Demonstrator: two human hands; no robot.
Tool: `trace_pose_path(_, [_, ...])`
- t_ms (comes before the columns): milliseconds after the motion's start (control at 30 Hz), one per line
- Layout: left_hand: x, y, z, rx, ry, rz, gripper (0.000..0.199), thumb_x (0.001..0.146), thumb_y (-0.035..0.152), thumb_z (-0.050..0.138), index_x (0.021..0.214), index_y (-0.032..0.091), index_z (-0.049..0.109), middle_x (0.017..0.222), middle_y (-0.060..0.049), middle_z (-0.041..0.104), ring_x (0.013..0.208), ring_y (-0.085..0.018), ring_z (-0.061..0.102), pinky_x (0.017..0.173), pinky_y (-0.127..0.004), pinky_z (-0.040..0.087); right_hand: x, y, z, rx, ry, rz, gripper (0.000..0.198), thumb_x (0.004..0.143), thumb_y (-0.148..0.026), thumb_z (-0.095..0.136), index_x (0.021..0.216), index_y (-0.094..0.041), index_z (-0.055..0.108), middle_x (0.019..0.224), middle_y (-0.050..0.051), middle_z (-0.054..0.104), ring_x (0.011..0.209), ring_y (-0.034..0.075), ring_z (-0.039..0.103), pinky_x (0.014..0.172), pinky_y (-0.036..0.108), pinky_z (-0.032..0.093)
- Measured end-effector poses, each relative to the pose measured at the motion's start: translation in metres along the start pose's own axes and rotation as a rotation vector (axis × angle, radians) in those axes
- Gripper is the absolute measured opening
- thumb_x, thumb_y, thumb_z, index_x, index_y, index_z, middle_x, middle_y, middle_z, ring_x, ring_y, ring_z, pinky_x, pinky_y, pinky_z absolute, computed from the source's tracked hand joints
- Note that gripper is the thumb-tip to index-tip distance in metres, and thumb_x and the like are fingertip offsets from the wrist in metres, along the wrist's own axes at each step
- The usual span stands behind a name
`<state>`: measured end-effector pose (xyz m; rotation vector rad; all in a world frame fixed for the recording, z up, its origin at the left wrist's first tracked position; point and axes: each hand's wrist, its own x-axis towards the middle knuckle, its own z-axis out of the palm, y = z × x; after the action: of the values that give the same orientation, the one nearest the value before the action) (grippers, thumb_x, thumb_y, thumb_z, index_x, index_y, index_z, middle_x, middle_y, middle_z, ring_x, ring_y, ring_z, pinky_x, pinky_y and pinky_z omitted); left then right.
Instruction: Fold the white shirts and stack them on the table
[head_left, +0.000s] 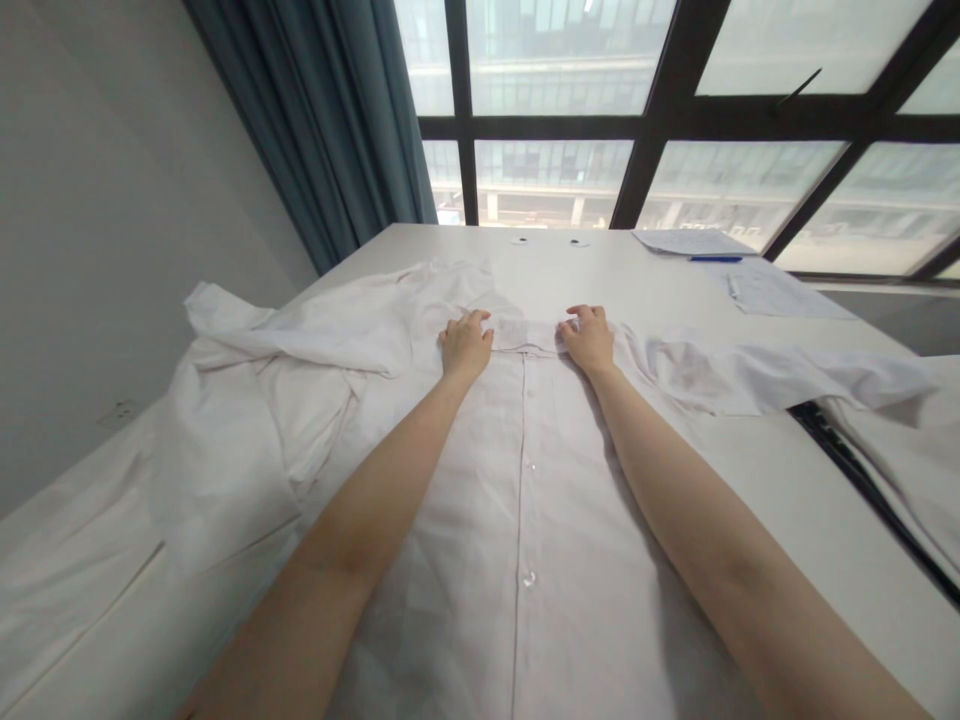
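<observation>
A white button-up shirt [480,520] lies front up, its row of clear buttons running down the middle. At its neck end, my left hand [466,345] rests with bent fingers closed on the left side of the collar band. My right hand [587,340] mirrors it on the right side, fingertips curled over the fabric. Between the two hands the collar band [525,335] lies roughly straight. One sleeve [750,375] stretches out to the right, wrinkled. On the left, white cloth [247,400] is bunched in loose folds; which part is sleeve I cannot tell.
The white table [450,240] reaches the window [555,170]. Papers [795,290] and a blue pen [715,259] lie at the far right. Two cable-hole covers [578,243] sit near the back edge. A dark slot [877,490] runs along the right side. A blue curtain [322,120] hangs left.
</observation>
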<state>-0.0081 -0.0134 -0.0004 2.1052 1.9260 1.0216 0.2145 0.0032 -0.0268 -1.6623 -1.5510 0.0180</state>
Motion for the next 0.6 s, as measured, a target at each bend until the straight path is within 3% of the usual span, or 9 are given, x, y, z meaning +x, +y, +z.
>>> trace_pose_path(233, [0.003, -0.005, 0.006, -0.054, -0.021, 0.04, 0.038, 0.086, 0.005, 0.053, 0.115, 0.029, 0.06, 0.112, -0.007, 0.065, 0.11, -0.026, 0.058, 0.096, -0.041, 0.039, 0.003, 0.003, 0.003, 0.066, 0.016, -0.059, 0.042, 0.069, -0.008, 0.049, 0.105, -0.021, 0.065, 0.108, 0.01, 0.054, 0.097, 0.024, 0.058, 0.089, 0.039, 0.048])
trace_pose_path(467, [-0.006, 0.003, 0.002, -0.019, 0.021, 0.063, 0.045, 0.085, 0.001, 0.046, 0.12, 0.025, 0.06, 0.129, -0.014, 0.05, 0.125, -0.033, 0.044, 0.104, -0.05, 0.033, -0.001, -0.004, -0.005, -0.021, 0.044, -0.08, 0.045, 0.073, -0.003, 0.041, 0.104, -0.022, 0.066, 0.11, 0.013, 0.055, 0.103, 0.029, 0.054, 0.09, 0.047, 0.044])
trace_pose_path(600, [-0.009, 0.013, 0.001, -0.015, -0.081, 0.285, 0.05, 0.089, 0.003, 0.038, 0.132, 0.023, 0.055, 0.147, -0.012, 0.04, 0.139, -0.029, 0.031, 0.116, -0.049, 0.02, -0.004, -0.018, -0.009, -0.072, -0.047, -0.197, 0.042, 0.079, -0.006, 0.042, 0.11, -0.02, 0.066, 0.125, 0.015, 0.056, 0.118, 0.033, 0.048, 0.096, 0.053, 0.037])
